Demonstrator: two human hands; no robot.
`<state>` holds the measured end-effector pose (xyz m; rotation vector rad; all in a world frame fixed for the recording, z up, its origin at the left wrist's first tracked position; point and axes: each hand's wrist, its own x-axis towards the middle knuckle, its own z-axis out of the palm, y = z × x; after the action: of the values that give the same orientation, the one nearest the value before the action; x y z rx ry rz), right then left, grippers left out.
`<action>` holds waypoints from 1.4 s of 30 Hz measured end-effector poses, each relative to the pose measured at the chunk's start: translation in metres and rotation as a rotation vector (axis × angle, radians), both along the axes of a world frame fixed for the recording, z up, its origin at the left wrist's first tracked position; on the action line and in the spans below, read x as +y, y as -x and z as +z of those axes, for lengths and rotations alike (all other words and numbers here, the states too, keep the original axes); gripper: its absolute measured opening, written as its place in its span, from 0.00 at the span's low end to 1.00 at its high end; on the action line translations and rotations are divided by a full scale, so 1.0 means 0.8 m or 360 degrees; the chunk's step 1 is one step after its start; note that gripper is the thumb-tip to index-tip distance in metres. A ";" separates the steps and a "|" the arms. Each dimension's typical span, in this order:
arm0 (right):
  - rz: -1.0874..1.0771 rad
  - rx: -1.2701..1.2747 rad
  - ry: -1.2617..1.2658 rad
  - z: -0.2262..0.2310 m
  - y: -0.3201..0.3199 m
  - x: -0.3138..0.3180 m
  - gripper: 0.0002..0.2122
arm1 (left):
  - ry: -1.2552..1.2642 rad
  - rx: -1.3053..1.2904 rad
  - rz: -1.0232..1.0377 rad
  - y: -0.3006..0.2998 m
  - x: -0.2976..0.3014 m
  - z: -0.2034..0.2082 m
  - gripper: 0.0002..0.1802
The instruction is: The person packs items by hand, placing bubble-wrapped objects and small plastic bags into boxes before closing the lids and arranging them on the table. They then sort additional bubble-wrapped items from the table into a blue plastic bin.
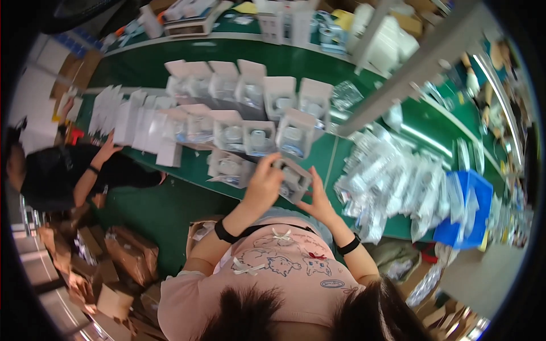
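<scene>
Both of my hands are at a small open white box (pixel 295 181) with a grey inside, held tilted in front of my body at the table's near edge. My left hand (pixel 265 183) grips its left side, fingers over the upper rim. My right hand (pixel 319 199) holds the right side between thumb and fingers. What lies inside is too blurred to name. Just beyond stands an open white box (pixel 294 135) with a clear-wrapped item in it. Left of my left hand, another open box (pixel 230 167) holds a similar wrapped item.
Rows of open white boxes (pixel 224 85) fill the green table (pixel 170 51). Closed white boxes (pixel 133 116) stand left, by another person's hand (pixel 106 150). Clear-bagged parts (pixel 392 182) pile up right, beside a blue bin (pixel 469 210). A grey post (pixel 409 68) slants across. Cartons (pixel 131 256) cover the floor.
</scene>
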<state>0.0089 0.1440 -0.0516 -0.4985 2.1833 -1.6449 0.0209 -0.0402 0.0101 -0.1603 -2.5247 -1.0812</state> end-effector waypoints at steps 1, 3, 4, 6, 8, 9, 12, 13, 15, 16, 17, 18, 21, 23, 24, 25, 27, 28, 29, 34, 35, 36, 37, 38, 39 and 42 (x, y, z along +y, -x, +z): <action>0.0072 0.0010 0.0021 -0.011 -0.001 -0.015 0.39 | 0.0021 0.0010 0.0072 -0.004 0.001 0.010 0.07; 0.0190 0.0179 -0.0074 -0.039 -0.001 -0.040 0.43 | 0.0162 -0.0060 -0.0073 -0.006 0.006 0.046 0.10; 0.0232 0.0267 -0.0125 -0.045 0.002 -0.048 0.45 | 0.0169 -0.0053 -0.0032 -0.006 -0.006 0.062 0.10; 0.0268 0.0282 -0.0154 -0.052 0.004 -0.051 0.42 | -0.0172 -0.0337 -0.0009 -0.010 -0.051 0.087 0.13; 0.0237 0.0287 -0.0254 -0.055 0.006 -0.046 0.37 | 0.0026 -0.0072 0.0329 0.000 -0.120 0.093 0.13; 0.0220 0.0280 -0.0258 -0.054 0.007 -0.049 0.37 | -0.0085 -0.0135 0.0610 0.002 -0.156 0.097 0.13; 0.0282 0.0123 -0.0298 -0.047 0.013 -0.054 0.34 | 0.0169 -0.0093 0.1048 0.028 -0.311 0.056 0.21; 0.0235 0.0122 -0.0319 -0.039 0.021 -0.050 0.34 | 0.0599 0.0093 0.1049 0.028 -0.390 0.018 0.23; 0.0563 0.0119 -0.0471 0.006 0.046 -0.034 0.37 | 0.1006 -0.0050 0.1512 0.008 -0.539 -0.027 0.25; 0.0691 0.0102 -0.0575 0.025 0.062 -0.020 0.38 | 0.1224 -0.0364 0.1667 0.019 -0.578 -0.045 0.39; 0.0647 0.0126 -0.0656 0.038 0.085 0.001 0.32 | 0.1464 -0.0683 0.1823 0.023 -0.610 -0.056 0.56; 0.0617 0.0162 -0.0718 0.053 0.111 0.028 0.26 | 0.1472 -0.0655 0.1799 0.013 -0.646 -0.066 0.56; -0.0261 0.0150 -0.0916 0.071 0.195 0.101 0.10 | 0.1532 -0.0033 0.1549 0.002 -0.693 -0.091 0.65; -0.0257 0.0558 -0.1492 0.032 0.258 0.187 0.15 | 0.0853 -0.1707 0.1621 0.033 -0.674 -0.103 0.63; -0.0235 0.0827 -0.1591 0.001 0.290 0.220 0.18 | 0.0846 -0.1702 0.1602 0.038 -0.671 -0.104 0.63; -0.0315 0.0568 -0.1615 -0.025 0.325 0.253 0.21 | 0.0866 -0.1632 0.1619 0.044 -0.667 -0.103 0.61; -0.0346 0.0323 -0.1598 -0.054 0.394 0.239 0.25 | 0.0919 -0.1512 0.1726 0.027 -0.663 -0.091 0.58; -0.0543 0.0303 -0.1590 -0.064 0.420 0.209 0.28 | 0.0943 -0.1445 0.1777 0.022 -0.662 -0.087 0.56; -0.0743 0.0283 -0.1577 -0.068 0.437 0.187 0.32 | 0.0965 -0.1375 0.1825 0.017 -0.659 -0.085 0.55; -0.0762 0.0260 -0.1396 -0.113 0.486 0.152 0.39 | 0.1092 -0.1016 0.2019 0.005 -0.651 -0.082 0.47; -0.0790 0.0234 -0.1416 -0.107 0.482 0.142 0.40 | 0.1130 -0.0963 0.2059 -0.004 -0.648 -0.079 0.46; -0.0818 0.0206 -0.1437 -0.101 0.476 0.134 0.41 | 0.1170 -0.0912 0.2096 -0.011 -0.647 -0.074 0.45; -0.0803 0.0206 -0.1438 -0.092 0.470 0.139 0.41 | 0.1200 -0.0857 0.2131 -0.018 -0.644 -0.068 0.43; -0.0955 0.0247 -0.1257 -0.085 0.466 0.147 0.40 | 0.1234 -0.0793 0.2165 -0.023 -0.641 -0.062 0.42; -0.1131 0.0286 -0.1090 -0.081 0.462 0.165 0.39 | 0.1255 -0.0724 0.2169 -0.002 -0.618 -0.051 0.41; -0.1334 0.0555 -0.0508 -0.054 0.426 0.249 0.33 | 0.0639 -0.0633 0.2448 0.068 -0.481 0.073 0.28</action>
<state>-0.3320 0.3431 -0.0946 0.3028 3.1135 -1.5663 -0.0331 -0.4249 0.0687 1.6865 -2.0869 0.0574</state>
